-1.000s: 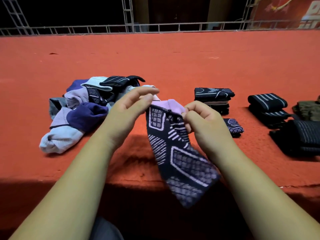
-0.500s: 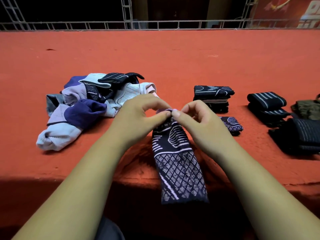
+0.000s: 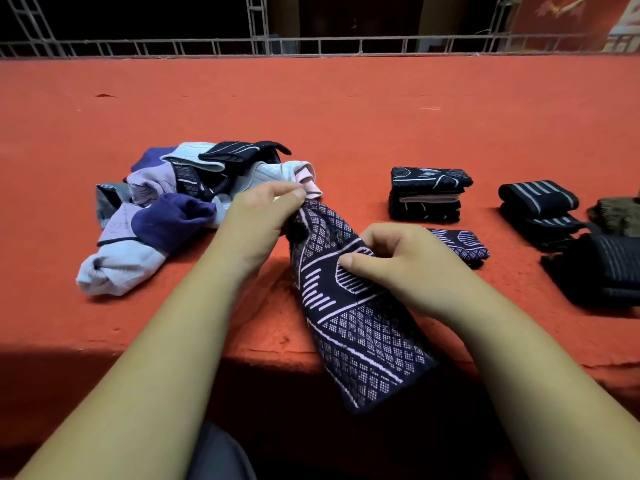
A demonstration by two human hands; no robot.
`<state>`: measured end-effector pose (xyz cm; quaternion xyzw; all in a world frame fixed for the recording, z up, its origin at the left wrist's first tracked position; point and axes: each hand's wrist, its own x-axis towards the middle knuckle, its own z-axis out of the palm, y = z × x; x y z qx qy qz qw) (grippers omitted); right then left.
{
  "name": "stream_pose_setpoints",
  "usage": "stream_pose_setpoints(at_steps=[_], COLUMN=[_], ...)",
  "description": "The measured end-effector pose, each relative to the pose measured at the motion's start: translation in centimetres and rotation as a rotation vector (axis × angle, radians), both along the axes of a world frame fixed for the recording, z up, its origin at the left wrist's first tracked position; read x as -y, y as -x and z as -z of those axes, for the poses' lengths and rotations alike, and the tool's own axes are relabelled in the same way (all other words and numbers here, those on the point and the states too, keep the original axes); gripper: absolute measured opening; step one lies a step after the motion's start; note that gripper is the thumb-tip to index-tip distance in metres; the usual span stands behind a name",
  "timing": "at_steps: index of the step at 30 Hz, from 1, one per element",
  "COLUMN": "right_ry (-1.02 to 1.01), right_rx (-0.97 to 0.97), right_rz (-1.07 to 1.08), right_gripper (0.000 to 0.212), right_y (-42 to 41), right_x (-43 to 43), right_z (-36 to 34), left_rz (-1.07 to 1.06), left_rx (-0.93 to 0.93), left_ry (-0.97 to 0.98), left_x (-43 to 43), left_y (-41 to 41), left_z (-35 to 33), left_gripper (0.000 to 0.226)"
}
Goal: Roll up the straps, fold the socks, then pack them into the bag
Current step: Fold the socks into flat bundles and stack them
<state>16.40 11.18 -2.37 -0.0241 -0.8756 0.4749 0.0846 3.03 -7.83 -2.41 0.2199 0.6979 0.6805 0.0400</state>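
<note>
While both of my hands hold the dark patterned sock [image 3: 349,306] in the middle of the frame, it hangs slanted from just above the desk down past the front edge [image 3: 277,348], not yet folded. The fingers of my left hand [image 3: 256,223] pinch its bunched upper end. My right hand [image 3: 398,261] grips the cloth at its middle between thumb and curled fingers.

Just right of that hand lies one folded sock [image 3: 464,245] of the same pattern, and beyond it a neat stack of folded socks [image 3: 427,195]. Toward the right edge sit rolled straps [image 3: 540,202] and a darker bundle [image 3: 602,268], so I judge the rolling largely done.

The loose pile of socks [image 3: 162,216] at left centre is what is left to fold, and nothing looks packed. I cannot tell whether the olive shape [image 3: 620,213] at the far right edge is the bag.

For room, the red desk [image 3: 346,116] lies open across the upper half up to the metal railing [image 3: 311,46], with a bare strip between pile and stack. The near edge is close under my wrists, so a sock laid carelessly could slide off.
</note>
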Motion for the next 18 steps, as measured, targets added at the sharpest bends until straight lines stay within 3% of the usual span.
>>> stream_pose_setpoints(at_steps=[3,6,10,13,18], right_ry=[0.016,-0.069,-0.088,0.007,0.333], right_rx=[-0.003,-0.027,-0.12,-0.087,-0.033], right_rz=[0.055,0.112,0.157,0.162,0.152], right_gripper=[0.031,0.041,0.019,0.01,0.014], right_y=[0.2,0.8,1.5,1.4,0.3], right_x=[-0.1,0.3,0.4,0.1,-0.4], right_z=[0.2,0.4,0.8,0.7,0.0], left_rz=[0.161,0.244,0.133,0.063,0.247], left_rx=[0.031,0.01,-0.077,-0.098,0.319], left_ry=[-0.001,-0.018,0.001,0.084,0.118], left_x=[0.0,-0.3,-0.8,-0.8,-0.4], left_y=[-0.1,-0.4,-0.7,-0.7,-0.1], left_z=[0.0,0.0,0.0,0.3,2.2], left_gripper=[0.034,0.018,0.007,0.016,0.05])
